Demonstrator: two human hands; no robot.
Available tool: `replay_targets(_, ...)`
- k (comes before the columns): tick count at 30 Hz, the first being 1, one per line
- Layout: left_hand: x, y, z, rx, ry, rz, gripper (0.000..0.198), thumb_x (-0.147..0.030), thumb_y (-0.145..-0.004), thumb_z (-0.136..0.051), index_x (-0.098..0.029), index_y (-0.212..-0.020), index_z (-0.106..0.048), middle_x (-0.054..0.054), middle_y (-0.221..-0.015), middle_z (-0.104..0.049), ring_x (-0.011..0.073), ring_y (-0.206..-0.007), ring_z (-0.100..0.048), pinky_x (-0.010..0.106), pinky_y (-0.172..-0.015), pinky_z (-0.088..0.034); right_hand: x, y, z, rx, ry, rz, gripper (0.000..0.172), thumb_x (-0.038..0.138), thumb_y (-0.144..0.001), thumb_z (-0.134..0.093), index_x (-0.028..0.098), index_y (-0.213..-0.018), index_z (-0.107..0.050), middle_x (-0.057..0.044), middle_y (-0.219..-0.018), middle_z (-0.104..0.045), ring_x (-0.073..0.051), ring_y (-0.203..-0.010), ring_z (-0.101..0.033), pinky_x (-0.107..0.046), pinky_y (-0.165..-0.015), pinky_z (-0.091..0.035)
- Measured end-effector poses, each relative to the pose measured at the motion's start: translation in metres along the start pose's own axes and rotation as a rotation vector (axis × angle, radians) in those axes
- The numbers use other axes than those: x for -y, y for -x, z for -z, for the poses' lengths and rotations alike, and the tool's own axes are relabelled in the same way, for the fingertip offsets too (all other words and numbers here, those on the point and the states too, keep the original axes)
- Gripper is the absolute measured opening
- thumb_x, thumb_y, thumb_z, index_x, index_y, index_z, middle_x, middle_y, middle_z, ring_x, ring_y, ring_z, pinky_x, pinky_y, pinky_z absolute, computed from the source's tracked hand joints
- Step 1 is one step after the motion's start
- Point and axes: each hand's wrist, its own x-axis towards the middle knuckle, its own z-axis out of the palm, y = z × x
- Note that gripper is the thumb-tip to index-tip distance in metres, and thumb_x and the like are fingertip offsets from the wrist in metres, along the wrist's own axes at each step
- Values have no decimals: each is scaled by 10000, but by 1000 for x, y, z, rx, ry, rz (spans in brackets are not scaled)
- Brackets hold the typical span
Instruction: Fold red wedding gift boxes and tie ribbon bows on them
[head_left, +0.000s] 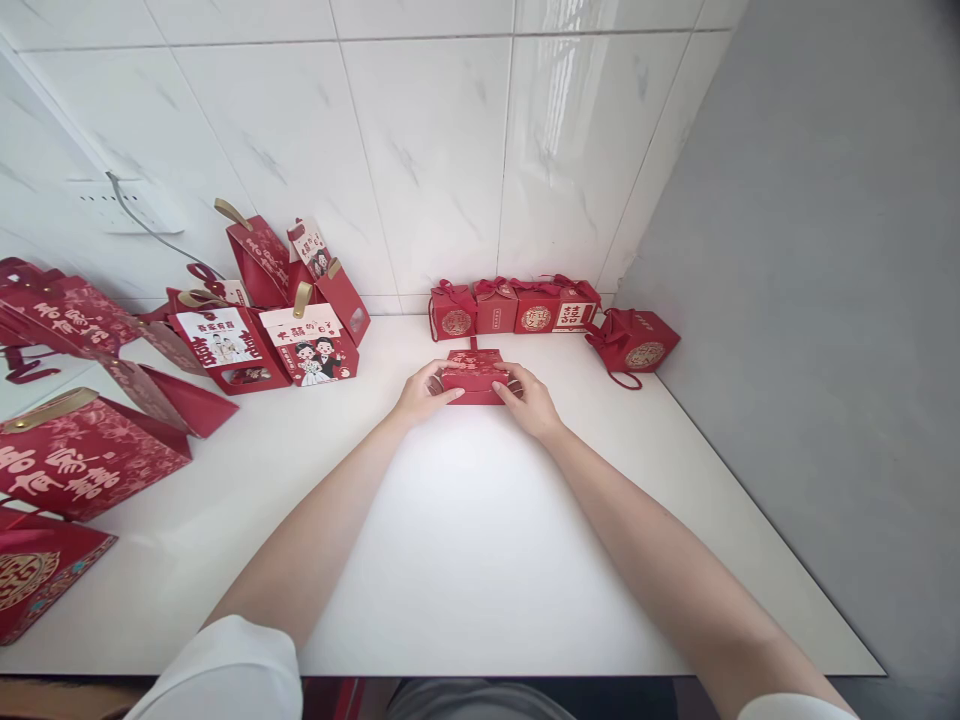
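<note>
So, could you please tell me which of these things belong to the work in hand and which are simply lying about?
In hand: small red box, held between left hand and right hand on the white table.
Lying about: row of four red boxes at the wall; tilted red box on the right; red gift bags on the left; wall socket.

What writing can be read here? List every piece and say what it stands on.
"囍": white label on the end box, rightmost in the back row.
"大囍的日子", probably: white band on the cartoon-couple box.
Too blurred: characters on the photo box.
Not legible: gold characters on the large red bags.
Too small: emblem on the round-emblem box.
Nothing legible: the held box, gripped by left hand and right hand.
</note>
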Motion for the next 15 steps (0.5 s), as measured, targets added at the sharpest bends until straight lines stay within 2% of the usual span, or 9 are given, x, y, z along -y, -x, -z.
replay_targets(5,-1,-1,0,89,63,11,600,-439,-661,-752,-215,-1184,-562,47,-1004,-646,154,-735,-579,255,-636,-448,-2,0,-1,23,-1,-1,399,353,-831,-582,261,-1218,-543,-61,-1156,-609,-183,-831,-599,-357,-792,-519)
replay_targets(10,-1,-1,-2,89,114,15,595,-443,-657,-750,-203,-1167,-560,71,-1101,-635,180,-826,-611,281,-705,-482,-3,0,-1,28,20,-1,409,335,-823,-583,262,-1222,-530,-62,-1137,-611,-186,-825,-598,-365,-789,-518)
replay_targets(15,-1,-1,-2,93,126,13,577,-417,-672,-752,-197,-1169,-556,72,-1077,-641,176,-827,-612,283,-719,-488,-2,0,-1,26,24,3,400,338,-827,-583,263,-1216,-530,-63,-1136,-609,-188,-837,-596,-363,-793,-515)
